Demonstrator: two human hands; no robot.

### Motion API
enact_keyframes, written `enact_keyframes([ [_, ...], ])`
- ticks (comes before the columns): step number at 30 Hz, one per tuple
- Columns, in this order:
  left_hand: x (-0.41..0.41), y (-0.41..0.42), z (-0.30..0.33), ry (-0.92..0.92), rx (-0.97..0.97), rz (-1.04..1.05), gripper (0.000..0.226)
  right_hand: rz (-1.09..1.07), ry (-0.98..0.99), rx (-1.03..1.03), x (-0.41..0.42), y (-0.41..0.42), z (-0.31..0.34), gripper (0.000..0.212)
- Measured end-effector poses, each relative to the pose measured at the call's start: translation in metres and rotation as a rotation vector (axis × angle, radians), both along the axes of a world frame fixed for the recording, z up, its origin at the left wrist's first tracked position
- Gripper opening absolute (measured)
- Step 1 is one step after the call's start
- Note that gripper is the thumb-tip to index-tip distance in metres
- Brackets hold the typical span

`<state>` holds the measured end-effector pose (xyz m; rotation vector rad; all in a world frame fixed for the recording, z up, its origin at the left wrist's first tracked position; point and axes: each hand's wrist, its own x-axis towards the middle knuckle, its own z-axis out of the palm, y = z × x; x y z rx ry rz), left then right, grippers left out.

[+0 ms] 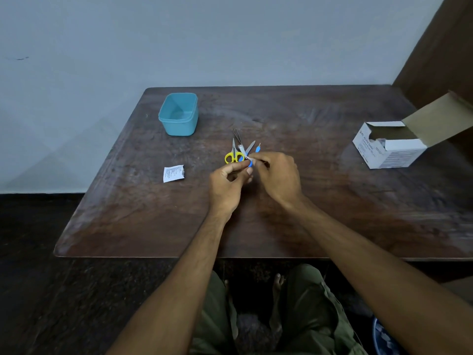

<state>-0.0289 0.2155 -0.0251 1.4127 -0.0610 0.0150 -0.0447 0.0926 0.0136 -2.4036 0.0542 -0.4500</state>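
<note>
Small blue-handled metal tool (250,163), seen from the head view, sits just above the middle of the dark wooden tabletop (332,201). The left grip (226,184) and right grip (279,175) both pinch it (fingertips meeting). The person would do well to lift it clear of the yellow-handled scissors (234,156) just beside.

You have a teal plastic tub (179,125) standing open at the far left of the dark wooden worktop (320,201). White printed sachet (173,173) lies flat nearer you, apart from it. Open white carton (389,149) sits far right, flap raised. Pale wall (230,42) behind.
</note>
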Motion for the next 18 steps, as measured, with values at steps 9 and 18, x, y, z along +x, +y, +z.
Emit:
enact_keyframes([
  [9, 0.004, 0.006, 0.003, 0.093, -0.080, -0.144, 0.026, 0.016, -0.089, 0.057, -0.001, -0.001, -0.002, 0.022],
  [18, 0.003, 0.001, 0.002, 0.104, -0.015, -0.132, 0.010, 0.146, -0.077, -0.274, -0.015, -0.008, 0.003, 0.030],
])
